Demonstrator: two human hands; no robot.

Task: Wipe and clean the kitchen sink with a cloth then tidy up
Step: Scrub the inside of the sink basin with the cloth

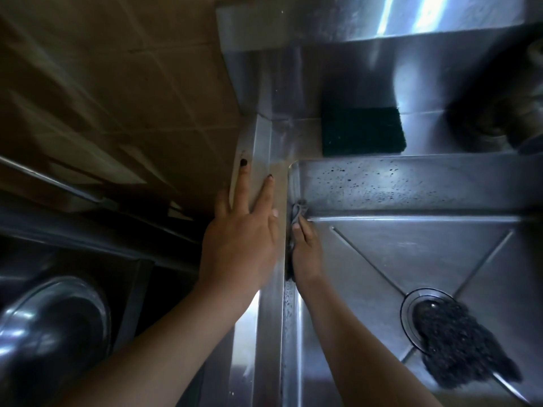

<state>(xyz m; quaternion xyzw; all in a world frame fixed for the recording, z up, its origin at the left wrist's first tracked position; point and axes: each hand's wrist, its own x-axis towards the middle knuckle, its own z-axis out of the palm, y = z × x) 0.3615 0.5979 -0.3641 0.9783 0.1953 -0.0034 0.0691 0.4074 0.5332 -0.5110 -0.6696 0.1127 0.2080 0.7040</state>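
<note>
A stainless steel sink (411, 254) fills the right half of the view, its walls beaded with water drops. My right hand (305, 254) is inside the basin, pressing a small grey cloth (298, 212) against the left wall near the far left corner. My left hand (241, 236) lies flat on the sink's left rim (269, 333), fingers spread and empty. A dark scouring wad (461, 345) lies over the drain (411, 312) at the basin's bottom right.
A dark green scrub pad (363, 132) lies on the steel ledge behind the basin. A dark rounded object (505, 113) sits at the far right of that ledge. Brown floor tiles (117, 92) and a shiny metal pot (55, 333) are at the left.
</note>
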